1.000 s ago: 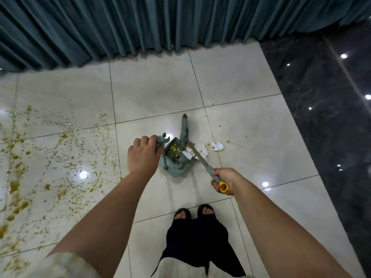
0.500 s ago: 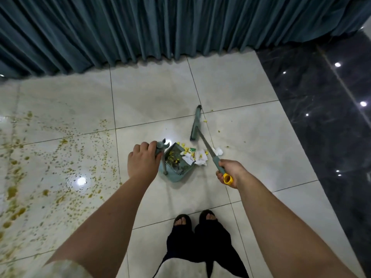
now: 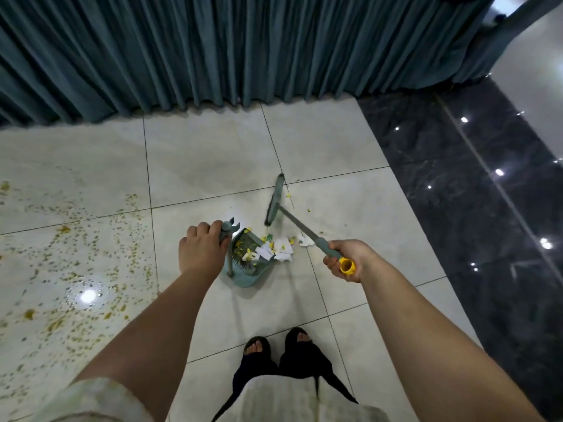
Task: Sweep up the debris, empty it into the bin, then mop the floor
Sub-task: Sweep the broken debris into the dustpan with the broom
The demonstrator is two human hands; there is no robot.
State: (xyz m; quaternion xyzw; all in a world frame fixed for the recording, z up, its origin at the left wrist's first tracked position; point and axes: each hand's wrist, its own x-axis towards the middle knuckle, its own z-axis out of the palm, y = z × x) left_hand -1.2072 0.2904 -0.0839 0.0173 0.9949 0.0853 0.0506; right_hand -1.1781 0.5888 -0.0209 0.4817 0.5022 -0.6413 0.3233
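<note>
Left hand point(image 3: 201, 254) closed around the dustpan's upright handle point(image 3: 227, 239); right hand point(image 3: 350, 258) closed around the broom shaft point(image 3: 300, 226) near its yellow cap point(image 3: 347, 265); broom head point(image 3: 274, 199) out beyond the pan, on or just off the tile, can't tell which. Dustpan point(image 3: 246, 263) sits mid-floor, just ahead of the feet, mouth facing away and right. In it: yellow bits and some white paper scraps point(image 3: 263, 251); more paper point(image 3: 283, 249) lies at the lip, one scrap point(image 3: 304, 240) just right of it; a few yellow crumbs point(image 3: 288, 195) near the broom head. Step looks like sweeping, part done; next move likely a pull stroke toward the lip, pan held steady so scraps don't slide under. Yellow-brown splatter point(image 3: 70, 263) covers the floor's left side; mop work later. No bin in view.
</note>
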